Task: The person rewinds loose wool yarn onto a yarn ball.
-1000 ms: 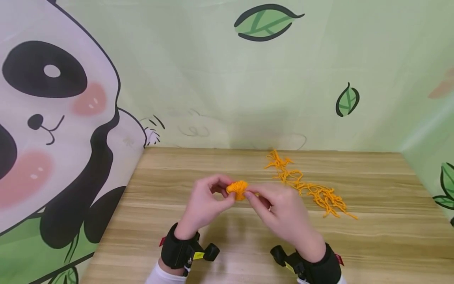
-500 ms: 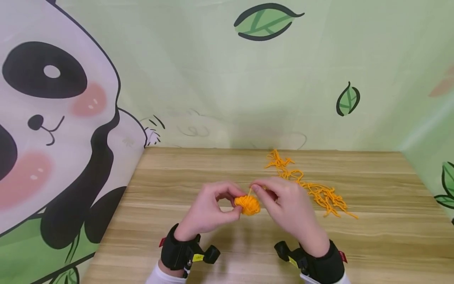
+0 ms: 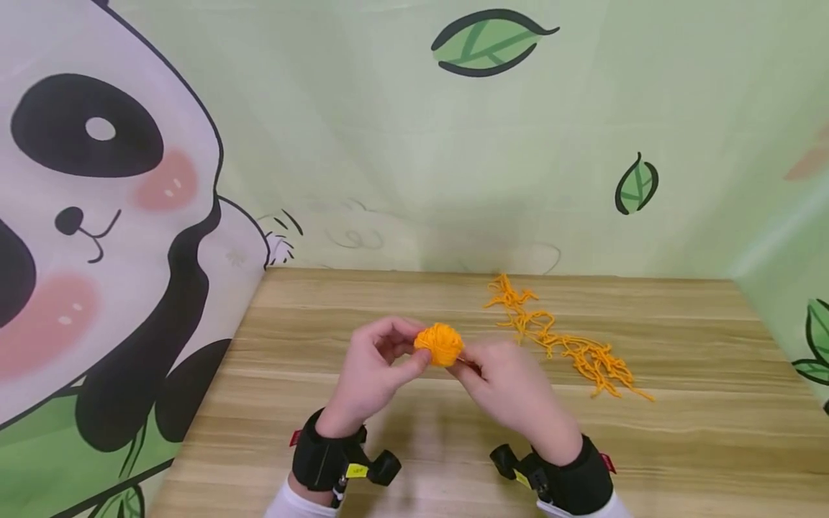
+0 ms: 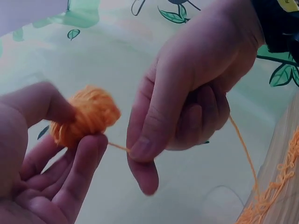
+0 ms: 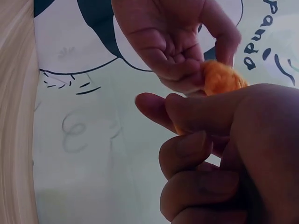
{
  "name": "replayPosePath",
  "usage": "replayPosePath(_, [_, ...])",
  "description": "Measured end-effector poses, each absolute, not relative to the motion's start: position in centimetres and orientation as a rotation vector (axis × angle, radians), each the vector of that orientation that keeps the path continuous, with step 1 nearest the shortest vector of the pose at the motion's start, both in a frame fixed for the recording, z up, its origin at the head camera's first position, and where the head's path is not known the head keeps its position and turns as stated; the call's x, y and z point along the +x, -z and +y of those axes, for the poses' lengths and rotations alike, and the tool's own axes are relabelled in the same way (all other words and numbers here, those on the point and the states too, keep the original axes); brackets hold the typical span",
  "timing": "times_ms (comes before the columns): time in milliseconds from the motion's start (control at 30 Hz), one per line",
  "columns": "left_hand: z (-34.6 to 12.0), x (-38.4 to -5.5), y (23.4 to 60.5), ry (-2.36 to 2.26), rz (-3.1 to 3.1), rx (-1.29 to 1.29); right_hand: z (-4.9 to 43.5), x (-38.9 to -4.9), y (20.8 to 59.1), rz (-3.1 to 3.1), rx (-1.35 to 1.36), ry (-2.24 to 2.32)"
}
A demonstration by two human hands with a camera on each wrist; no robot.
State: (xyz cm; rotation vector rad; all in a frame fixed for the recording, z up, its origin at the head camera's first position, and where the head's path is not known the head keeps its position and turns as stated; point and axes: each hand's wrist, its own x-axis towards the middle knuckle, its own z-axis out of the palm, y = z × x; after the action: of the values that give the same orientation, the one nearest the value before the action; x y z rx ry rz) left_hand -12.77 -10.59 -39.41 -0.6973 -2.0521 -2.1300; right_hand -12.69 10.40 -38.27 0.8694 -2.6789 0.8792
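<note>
A small ball of orange yarn (image 3: 440, 344) is held above the table by my left hand (image 3: 372, 370), pinched between thumb and fingertips. My right hand (image 3: 514, 388) is just to its right, thumb and forefinger pinching the yarn strand (image 4: 117, 147) that runs off the ball. In the left wrist view the strand passes through the curled right fingers and comes out below them, dropping to the loose yarn. The right wrist view shows the ball (image 5: 223, 78) partly behind the right hand.
A tangled length of loose orange yarn (image 3: 592, 360) lies across the wooden table (image 3: 291, 309), from the back edge toward the right. Behind stands a pale green wall cloth (image 3: 363, 144) printed with a panda and leaves. Each wrist wears a black camera strap.
The ball dipped toward the right, then came back up and left, now showing a different side. My right hand went up over the ball with the strand, then down to its right side.
</note>
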Motion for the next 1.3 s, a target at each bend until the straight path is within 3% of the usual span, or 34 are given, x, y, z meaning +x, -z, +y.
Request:
replayPosePath(233, [-10.5,-12.9,39.5,2.209,-1.959,-0.395,9.6,-12.0,38.4,-2.73,0.97,-0.892])
replayPosePath(400, [-10.7,-13.3,39.8,2.047,-2.029,-0.361,9.7,-11.4,38.0,-2.683,1.003,-0.869])
replayPosePath(767, [-10.7,-13.7,40.3,1.664,-2.29,-0.637,10.4,-11.0,37.0,-2.418,0.951,-0.951])
replayPosePath(1300, [-10.6,-12.3,38.0,1.708,-2.369,-1.002,11.3,-12.0,36.9,-2.37,0.818,-0.942])
